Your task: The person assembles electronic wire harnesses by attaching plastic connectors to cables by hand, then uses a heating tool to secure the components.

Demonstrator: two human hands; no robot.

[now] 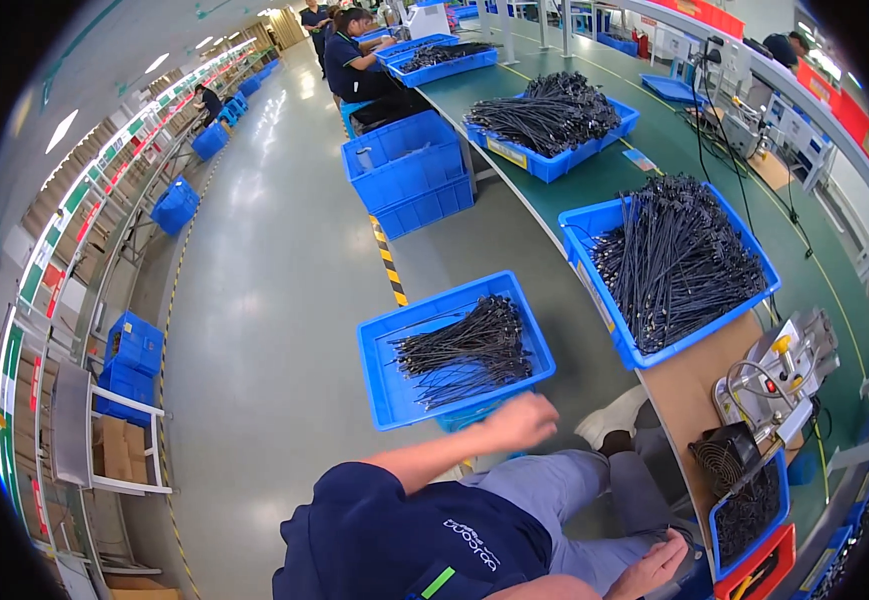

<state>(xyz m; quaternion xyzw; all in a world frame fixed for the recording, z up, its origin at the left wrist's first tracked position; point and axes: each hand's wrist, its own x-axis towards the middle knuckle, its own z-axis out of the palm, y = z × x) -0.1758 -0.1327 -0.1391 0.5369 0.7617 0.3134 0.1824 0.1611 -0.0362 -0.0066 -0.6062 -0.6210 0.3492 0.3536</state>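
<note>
A blue bin (pixel 379 375) is seen on the floor beside the seated person, and a bundle of black cable ties (pixel 466 352) lies loose across its bottom, heads mostly toward the right, tails fanned to the left. The ties are judged light, thin and springy, with smooth plastic that would slide under a loose pinch; a handful is best taken near the bunched heads, where the strands lie closest together, rather than at the splayed tails.

The left hand (pixel 522 420) is held just over the near rim of the bin, blurred, curled into a loose fist; whether anything is gripped in it cannot be told. The right hand (pixel 654 568) rests low at the lap, fingers relaxed and apart, nothing seen in it.

On the green workbench (pixel 554 210) to the right, a larger blue bin (pixel 594 218) is heaped with longer black ties, and a further one (pixel 554 165) stands beyond it. A small metal fixture with a red button (pixel 779 380) and a black fan (pixel 724 460) are noted at the bench edge. Other people are seated farther along the line.
</note>
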